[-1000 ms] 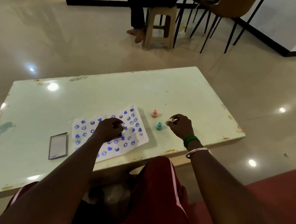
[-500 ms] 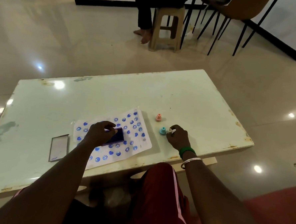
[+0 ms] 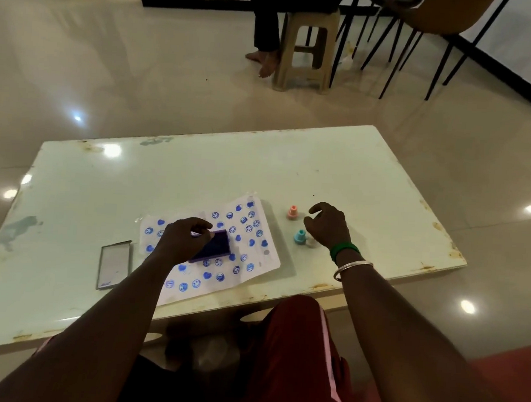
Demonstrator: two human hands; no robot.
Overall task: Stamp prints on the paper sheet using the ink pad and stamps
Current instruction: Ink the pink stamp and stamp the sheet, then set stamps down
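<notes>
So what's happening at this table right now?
A person is stamping blue prints on a paper sheet, already largely covered with hearts and smiley faces. The left hand rests at the blue ink pad, which lies on the sheet, pinching something small and pale. The right hand hovers open and empty beside three stamps standing on the table: a pink stamp, a teal stamp and a whitish stamp.

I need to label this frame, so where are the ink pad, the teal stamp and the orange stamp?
ink pad (image 3: 216,243), head view, its dark inked face.
teal stamp (image 3: 299,237), head view, middle of its body.
orange stamp (image 3: 292,213), head view, middle of its body.
</notes>
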